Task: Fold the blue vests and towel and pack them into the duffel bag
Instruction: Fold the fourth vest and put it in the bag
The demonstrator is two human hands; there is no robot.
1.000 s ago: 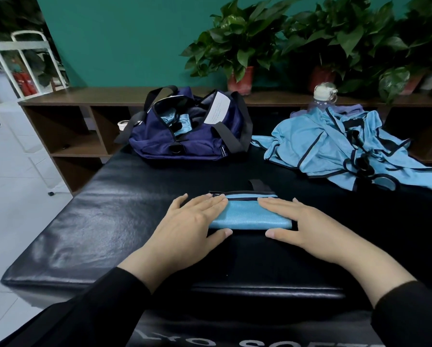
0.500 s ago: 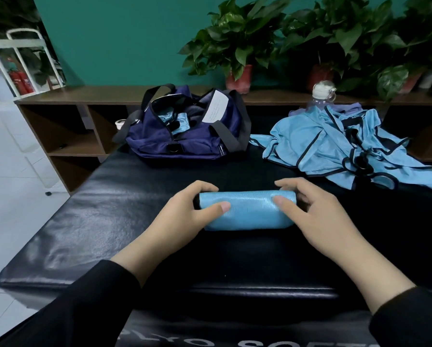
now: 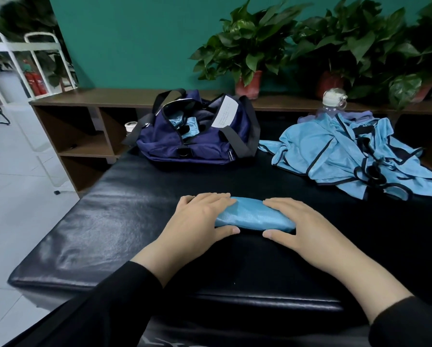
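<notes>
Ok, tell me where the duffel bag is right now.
In the head view the navy duffel bag sits open at the table's far edge, left of the unfolded blue vests and beyond both hands.

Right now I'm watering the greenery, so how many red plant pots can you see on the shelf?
2 clearly: one red pot behind the duffel bag, another by the bottle. More may hide behind leaves at far right.
</notes>
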